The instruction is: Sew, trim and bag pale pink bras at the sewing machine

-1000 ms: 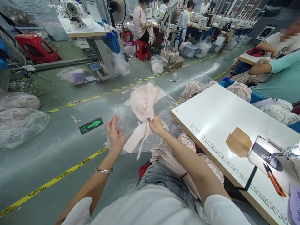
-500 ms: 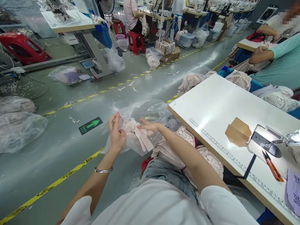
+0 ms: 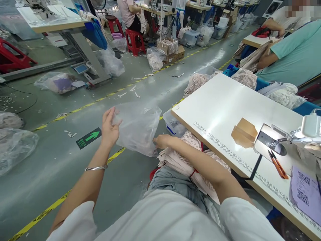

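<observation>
A clear plastic bag (image 3: pixel 137 127) hangs spread out over the floor in front of my lap. My left hand (image 3: pixel 110 129) grips its left edge, with the fingertips partly behind the film. At the bag's lower right corner, my right hand (image 3: pixel 163 141) is closed, its fingers pinching the plastic. Pale pink fabric pieces (image 3: pixel 173 160), stacked in a bundle with a red tie, lie across my lap under my right forearm. Lace fabric (image 3: pixel 190 140) shows beside them, partly hidden by the arm and table.
To my right is a white sewing table (image 3: pixel 210 103) with a brown card (image 3: pixel 243 133), orange-handled snips (image 3: pixel 278 164) and a purple paper (image 3: pixel 304 194). A plastic bin (image 3: pixel 174 124) stands under its corner. A co-worker in a green shirt (image 3: pixel 296 53) sits beyond.
The pale pink fabric that showed in the bag is out of sight there, and the bag is spread wider. My right hand has drawn back towards my lap and closed on the bag's corner.
</observation>
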{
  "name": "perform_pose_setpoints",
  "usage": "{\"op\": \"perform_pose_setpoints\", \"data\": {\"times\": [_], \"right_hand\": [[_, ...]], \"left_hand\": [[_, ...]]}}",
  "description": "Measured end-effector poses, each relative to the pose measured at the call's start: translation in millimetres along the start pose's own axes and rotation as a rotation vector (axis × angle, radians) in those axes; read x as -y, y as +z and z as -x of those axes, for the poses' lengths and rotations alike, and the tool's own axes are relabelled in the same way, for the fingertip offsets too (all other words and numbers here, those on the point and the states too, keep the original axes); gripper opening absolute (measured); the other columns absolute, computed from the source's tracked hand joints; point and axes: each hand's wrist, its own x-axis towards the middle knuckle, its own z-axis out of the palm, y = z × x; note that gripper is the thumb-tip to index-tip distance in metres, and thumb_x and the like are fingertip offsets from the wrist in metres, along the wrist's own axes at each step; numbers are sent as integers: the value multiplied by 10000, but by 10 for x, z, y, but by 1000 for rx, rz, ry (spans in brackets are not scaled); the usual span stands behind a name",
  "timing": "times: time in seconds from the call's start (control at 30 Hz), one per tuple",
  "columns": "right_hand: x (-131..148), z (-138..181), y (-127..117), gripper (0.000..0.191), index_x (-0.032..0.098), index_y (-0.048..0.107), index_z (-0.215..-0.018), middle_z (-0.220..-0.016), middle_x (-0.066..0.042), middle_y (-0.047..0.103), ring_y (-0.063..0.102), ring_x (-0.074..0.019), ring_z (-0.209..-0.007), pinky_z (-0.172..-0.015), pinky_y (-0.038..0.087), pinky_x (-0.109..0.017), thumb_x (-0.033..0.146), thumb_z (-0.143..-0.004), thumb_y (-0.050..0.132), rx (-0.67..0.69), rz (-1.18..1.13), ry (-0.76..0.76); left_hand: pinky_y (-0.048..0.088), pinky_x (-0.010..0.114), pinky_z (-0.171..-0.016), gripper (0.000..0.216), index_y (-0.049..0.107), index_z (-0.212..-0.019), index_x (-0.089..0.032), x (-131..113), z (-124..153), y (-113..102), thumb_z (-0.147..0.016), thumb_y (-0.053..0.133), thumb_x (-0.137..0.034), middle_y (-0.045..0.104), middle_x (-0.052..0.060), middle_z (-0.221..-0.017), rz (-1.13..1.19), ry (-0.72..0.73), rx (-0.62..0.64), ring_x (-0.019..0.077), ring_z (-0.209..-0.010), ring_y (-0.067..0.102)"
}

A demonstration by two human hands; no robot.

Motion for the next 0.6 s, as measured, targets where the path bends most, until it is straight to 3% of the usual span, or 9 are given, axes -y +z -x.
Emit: {"op": "perform_pose_setpoints", "data": {"times": [0.1,0.23,0.33,0.43,0.53,0.6], "right_hand": [[-33,498,-177,362,165,584,-1328,-1282,-151,650,648,-283,-1122,-900,528,-384,257,-983,525,-141,-52,-36],[-125,1525,-237,297,177,627,-1223,-1160,-100,696,657,-216,-1064,-903,541,-374,212,-1018,414,-596,-279,-185],[-201,2212,-86,284,227,663,-1133,-1015,-71,724,683,-187,-952,-827,571,-357,220,-1017,403,-815,-364,-60],[-271,2593,170,282,270,688,-1070,-908,-61,730,698,-191,-838,-746,582,-350,260,-1007,414,-888,-428,171],[-278,2736,449,284,278,691,-1028,-880,-61,729,700,-202,-810,-744,580,-364,294,-1001,409,-922,-500,338],[-232,2808,636,289,268,688,-990,-866,-62,726,699,-203,-804,-754,574,-363,288,-992,400,-946,-547,399]], "left_hand": [[597,570,-946,626,534,-1359,-244,-226,-354,66,-797,711,-456,331,107,-1498,142,-2,171,382,-1388,429],[608,643,-897,640,596,-1291,-263,-763,-809,111,-716,811,-446,360,66,-1534,239,-79,399,411,-1375,443],[616,625,-873,573,602,-1295,-285,-1025,-1054,158,-772,782,-433,432,21,-1523,257,-114,588,418,-1386,428],[611,582,-837,538,512,-1389,-225,-941,-1160,419,-898,616,-419,446,31,-1528,216,-57,707,397,-1340,486],[638,463,-798,579,521,-1375,-183,-586,-1062,946,-902,494,-516,569,127,-1409,-27,55,736,307,-1155,648],[615,471,-831,538,619,-1221,-119,-360,-843,1350,-877,486,-511,670,176,-1202,-145,113,738,293,-1051,686]]}}
